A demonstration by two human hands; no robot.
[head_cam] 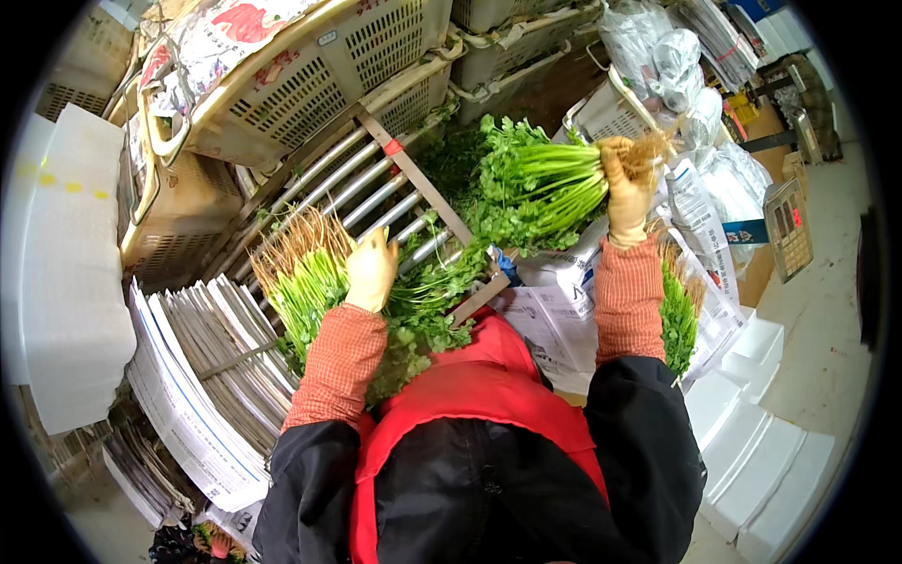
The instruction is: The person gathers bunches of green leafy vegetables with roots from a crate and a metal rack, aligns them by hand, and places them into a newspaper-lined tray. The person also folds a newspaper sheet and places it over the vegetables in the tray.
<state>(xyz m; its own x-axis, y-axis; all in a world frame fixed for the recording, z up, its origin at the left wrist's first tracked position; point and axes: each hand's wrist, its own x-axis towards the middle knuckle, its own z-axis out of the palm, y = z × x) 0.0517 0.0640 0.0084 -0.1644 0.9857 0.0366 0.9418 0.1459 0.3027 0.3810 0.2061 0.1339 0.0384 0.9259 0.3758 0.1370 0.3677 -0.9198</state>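
My right hand (626, 190), in a pale glove, grips a thick bunch of coriander-like greens (550, 180) just below its brown roots. The bunch lies sideways in the air, leaves to the left, roots to the right. My left hand (372, 271), also gloved, is beside a row of similar greens (303, 285) whose roots point away from me. Its fingers are partly curled; whether they pinch anything is unclear. Loose stems and leaves (440, 296) are strewn just right of that hand, over a metal rack (394, 194) with round bars.
Slatted plastic crates (296, 99) stand stacked beyond the rack. Tied newspapers (211, 366) are at left, beside white foam sheets (70, 268). At right are newspaper sheets (557, 303), more greens (678, 317), a digital scale display (787, 229), plastic bags (733, 173) and white foam boxes (761, 458).
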